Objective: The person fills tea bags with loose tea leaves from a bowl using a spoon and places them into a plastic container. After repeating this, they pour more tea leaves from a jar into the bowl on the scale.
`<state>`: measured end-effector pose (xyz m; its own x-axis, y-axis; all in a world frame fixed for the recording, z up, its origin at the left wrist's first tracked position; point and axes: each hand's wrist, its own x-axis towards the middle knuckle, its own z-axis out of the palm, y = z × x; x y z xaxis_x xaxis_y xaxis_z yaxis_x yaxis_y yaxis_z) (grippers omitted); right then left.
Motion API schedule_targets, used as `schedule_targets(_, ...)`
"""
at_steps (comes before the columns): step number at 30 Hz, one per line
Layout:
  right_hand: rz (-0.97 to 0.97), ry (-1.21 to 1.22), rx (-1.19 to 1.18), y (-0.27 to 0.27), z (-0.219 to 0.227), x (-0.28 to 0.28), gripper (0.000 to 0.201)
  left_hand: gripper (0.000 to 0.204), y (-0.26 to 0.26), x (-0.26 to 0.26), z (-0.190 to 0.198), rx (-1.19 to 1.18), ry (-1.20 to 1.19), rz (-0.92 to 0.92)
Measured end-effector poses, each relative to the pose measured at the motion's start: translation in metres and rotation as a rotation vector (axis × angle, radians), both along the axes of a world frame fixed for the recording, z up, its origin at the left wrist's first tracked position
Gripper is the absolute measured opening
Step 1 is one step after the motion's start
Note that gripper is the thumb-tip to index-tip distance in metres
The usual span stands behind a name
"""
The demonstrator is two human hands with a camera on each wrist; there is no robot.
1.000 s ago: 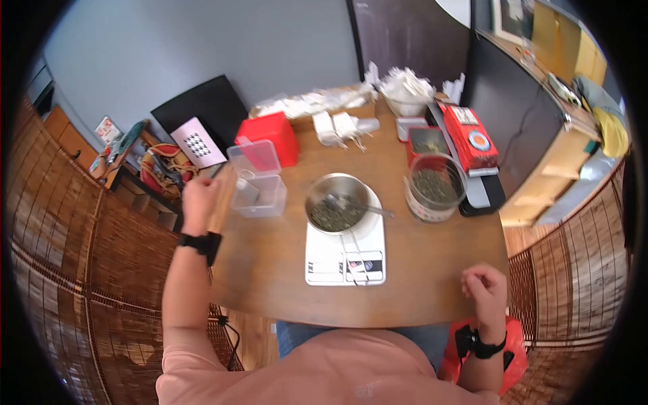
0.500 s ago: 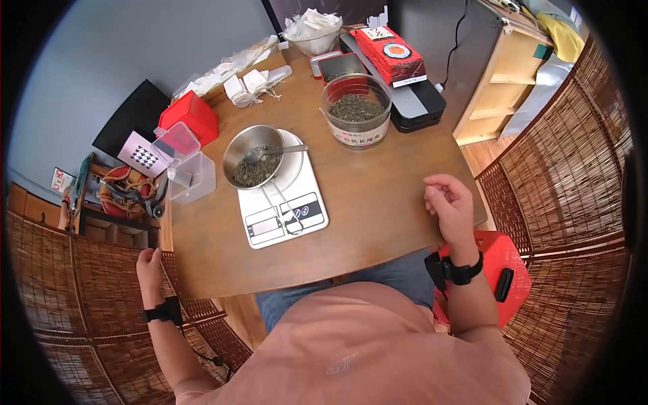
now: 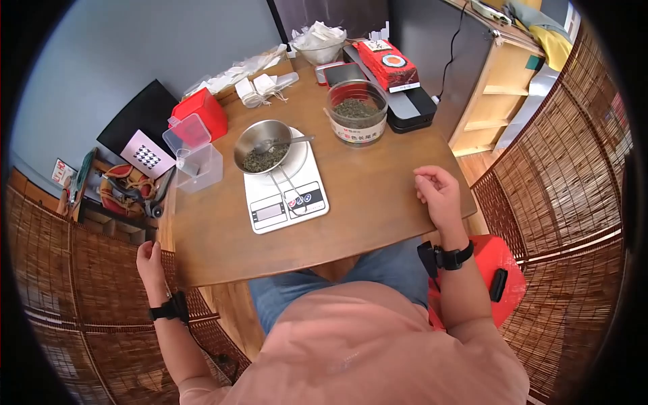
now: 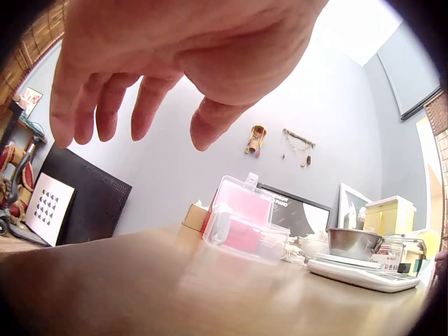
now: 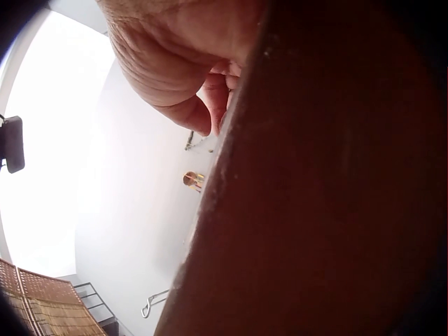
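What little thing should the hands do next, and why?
Perhaps the right hand should reach for the spoon. It sticks out beyond the pan toward that side, leafy bits lie inside the pan, and neither that hand nor the left hand seems to hold anything.

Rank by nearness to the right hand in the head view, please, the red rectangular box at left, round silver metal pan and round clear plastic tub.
1. Clear tub, ahead-left of the right hand.
2. Metal pan, on the white scale.
3. Red box, leftmost of the three.
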<state>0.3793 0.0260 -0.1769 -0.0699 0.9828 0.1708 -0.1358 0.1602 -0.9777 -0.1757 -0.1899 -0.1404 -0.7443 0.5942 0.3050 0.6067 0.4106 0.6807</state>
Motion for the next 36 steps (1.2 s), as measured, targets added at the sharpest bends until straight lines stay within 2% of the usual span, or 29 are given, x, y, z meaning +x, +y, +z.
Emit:
schedule_targets(3, -0.012, -0.021, -0.002, 0.0, 0.001, -0.001, 0.011, 0.026, 0.002, 0.027, 0.01, 0.011, 0.0, 0.006)
schedule_targets(6, -0.015, -0.031, -0.008, 0.0, 0.001, 0.0, 0.01, 0.022, 0.001, 0.028, 0.001, -0.024, 0.068, 0.012)
schedule_targets(10, -0.004, -0.034, -0.027, 0.0, 0.0, 0.001, 0.011, 0.016, 0.007, 0.037, 0.003, 0.061, 0.122, 0.064)
schedule_targets(18, 0.029, -0.005, -0.026, -0.008, -0.002, 0.001, 0.012, 0.009, 0.054, 0.09, 0.038, 0.183, 0.114, 0.023)
schedule_targets(20, 0.053, 0.009, -0.039, -0.009, -0.004, 0.004, 0.012, 0.008, 0.074, 0.103, 0.047, 0.204, 0.107, 0.013)
schedule_targets(22, 0.063, -0.035, 0.012, -0.01, -0.004, 0.005, 0.011, 0.007, 0.093, 0.109, 0.054, 0.195, 0.218, -0.069)
schedule_targets(24, 0.051, -0.043, 0.04, -0.011, -0.001, 0.006, 0.011, 0.006, 0.119, 0.123, 0.07, 0.161, 0.263, -0.075)
schedule_targets(26, 0.062, -0.142, 0.095, -0.011, 0.002, 0.009, 0.01, 0.006, 0.15, 0.135, 0.084, 0.162, 0.402, -0.184)
schedule_targets(29, 0.07, -0.128, 0.154, -0.009, 0.001, 0.012, 0.013, 0.007, 0.204, 0.151, 0.102, 0.139, 0.529, -0.288)
schedule_targets(33, 0.114, -0.097, 0.192, -0.005, 0.004, 0.017, 0.016, 0.009, 0.286, 0.168, 0.12, -0.026, 0.612, -0.375)
schedule_targets(34, 0.136, -0.091, 0.194, -0.005, 0.007, 0.019, 0.016, 0.01, 0.306, 0.17, 0.121, -0.131, 0.649, -0.442)
schedule_targets(35, 0.157, -0.057, 0.119, -0.007, 0.012, 0.02, 0.016, 0.01, 0.323, 0.17, 0.121, -0.238, 0.685, -0.509)
schedule_targets(36, 0.153, -0.049, 0.117, -0.006, 0.013, 0.021, 0.016, 0.01, 0.338, 0.168, 0.119, -0.241, 0.693, -0.513)
